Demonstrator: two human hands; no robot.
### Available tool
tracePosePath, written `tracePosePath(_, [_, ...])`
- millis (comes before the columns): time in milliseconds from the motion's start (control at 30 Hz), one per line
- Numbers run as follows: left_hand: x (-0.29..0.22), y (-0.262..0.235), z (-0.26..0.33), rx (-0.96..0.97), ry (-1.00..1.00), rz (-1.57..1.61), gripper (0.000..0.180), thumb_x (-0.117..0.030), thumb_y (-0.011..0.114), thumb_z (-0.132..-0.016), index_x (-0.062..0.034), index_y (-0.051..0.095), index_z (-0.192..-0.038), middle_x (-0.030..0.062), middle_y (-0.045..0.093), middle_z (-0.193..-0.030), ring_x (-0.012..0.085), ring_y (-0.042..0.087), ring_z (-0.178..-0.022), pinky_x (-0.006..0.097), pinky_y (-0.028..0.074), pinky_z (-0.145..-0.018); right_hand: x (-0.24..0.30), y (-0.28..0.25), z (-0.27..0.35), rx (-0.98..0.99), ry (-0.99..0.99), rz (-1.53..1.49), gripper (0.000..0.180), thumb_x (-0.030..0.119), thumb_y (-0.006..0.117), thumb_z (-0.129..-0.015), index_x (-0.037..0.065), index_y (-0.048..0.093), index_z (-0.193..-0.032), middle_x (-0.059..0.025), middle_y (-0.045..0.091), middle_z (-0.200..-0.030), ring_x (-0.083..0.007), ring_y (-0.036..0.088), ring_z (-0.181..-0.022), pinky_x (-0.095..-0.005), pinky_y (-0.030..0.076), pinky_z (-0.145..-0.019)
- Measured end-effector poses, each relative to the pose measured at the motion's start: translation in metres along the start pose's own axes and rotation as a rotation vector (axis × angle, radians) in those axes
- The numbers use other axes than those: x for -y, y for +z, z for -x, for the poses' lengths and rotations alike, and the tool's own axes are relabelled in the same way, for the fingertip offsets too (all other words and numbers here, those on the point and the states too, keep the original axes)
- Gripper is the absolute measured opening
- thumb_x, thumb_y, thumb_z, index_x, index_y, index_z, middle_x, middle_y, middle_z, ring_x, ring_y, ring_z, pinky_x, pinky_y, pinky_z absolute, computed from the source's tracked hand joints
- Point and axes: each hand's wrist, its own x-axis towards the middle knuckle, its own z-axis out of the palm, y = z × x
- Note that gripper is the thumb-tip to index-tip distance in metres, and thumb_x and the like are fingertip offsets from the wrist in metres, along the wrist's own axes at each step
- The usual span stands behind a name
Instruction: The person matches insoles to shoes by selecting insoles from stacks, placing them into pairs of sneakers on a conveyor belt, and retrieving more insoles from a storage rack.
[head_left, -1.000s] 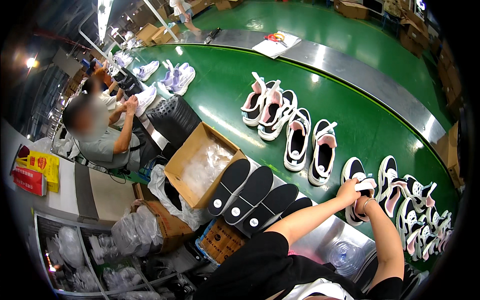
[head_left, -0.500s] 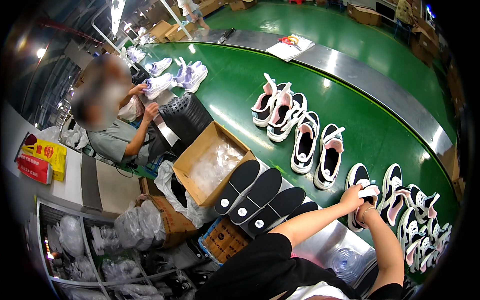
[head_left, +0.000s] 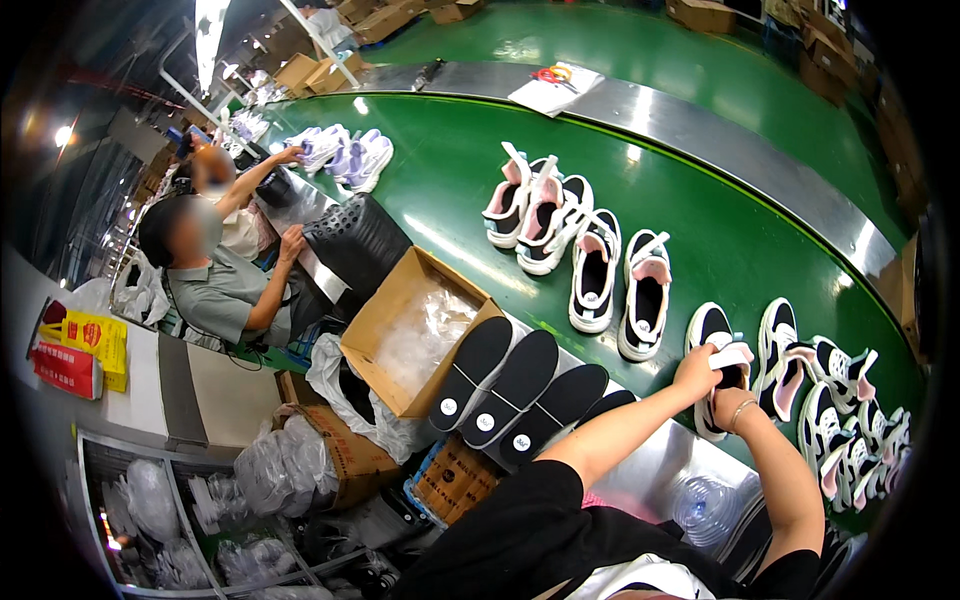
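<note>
A black-and-white sneaker with a pale lining sits in front of me at the near edge of the green belt. My left hand is closed on its white tongue, pulling the opening wide. At the heel end, my right hand grips the shoe, its fingertips partly hidden in the opening. Just right of it stands another sneaker of the same kind. Farther left on the belt are similar sneakers with pink linings, the nearest one upright. Black insoles in banded bundles lie left of my left forearm.
An open cardboard box of clear plastic stands beside the insoles. Several more sneakers crowd the belt at right. Scissors and paper rest on the steel rail. Two co-workers sit at left, near lilac-white sneakers.
Both my hands stay at the same sneaker, the left holding its tongue; my right hand's fingers sit lower at the opening. At left, a co-worker's arm now reaches toward the lilac-white sneakers.
</note>
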Motion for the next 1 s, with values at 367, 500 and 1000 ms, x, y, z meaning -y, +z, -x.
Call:
tracePosePath(367, [-0.003, -0.001, 0.012, -0.046, 0.01, 0.016, 0.033, -0.007, 0.056, -0.061, -0.0017, 0.048, -0.093, 0.0182, 0.05, -0.091, 0.0337, 0.049, -0.086, 0.037, 0.04, -0.076, 0.003, 0.027, 0.016, -0.048, -0.013, -0.022, 0.026, 0.02, 0.047, -0.066, 0.005, 0.059, -0.084, -0.0125, 0.06, -0.085, -0.026, 0.057, -0.081, -0.041, 0.03, -0.082])
tracePosePath(500, [-0.012, -0.01, 0.023, -0.186, 0.157, -0.06, 0.03, -0.008, 0.056, -0.065, -0.0031, 0.05, -0.093, 0.0151, 0.051, -0.089, 0.0322, 0.047, -0.088, 0.037, 0.038, -0.078, 0.017, 0.025, 0.018, -0.06, -0.043, -0.009, 0.028, 0.019, 0.049, -0.064, 0.003, 0.057, -0.086, -0.0143, 0.06, -0.085, -0.0265, 0.057, -0.081, -0.0417, 0.029, -0.082])
tracePosePath(1000, [-0.051, -0.012, -0.041, -0.564, 0.658, -0.479, 0.033, -0.006, 0.051, -0.065, -0.0002, 0.044, -0.097, 0.014, 0.054, -0.078, 0.0281, 0.052, -0.079, 0.039, 0.039, -0.072, -0.056, 0.087, 0.153, -1.121, 0.168, -0.538, 0.03, 0.013, 0.055, -0.069, 0.006, 0.051, -0.098, -0.0121, 0.053, -0.097, -0.0289, 0.048, -0.094, -0.037, 0.036, -0.082])
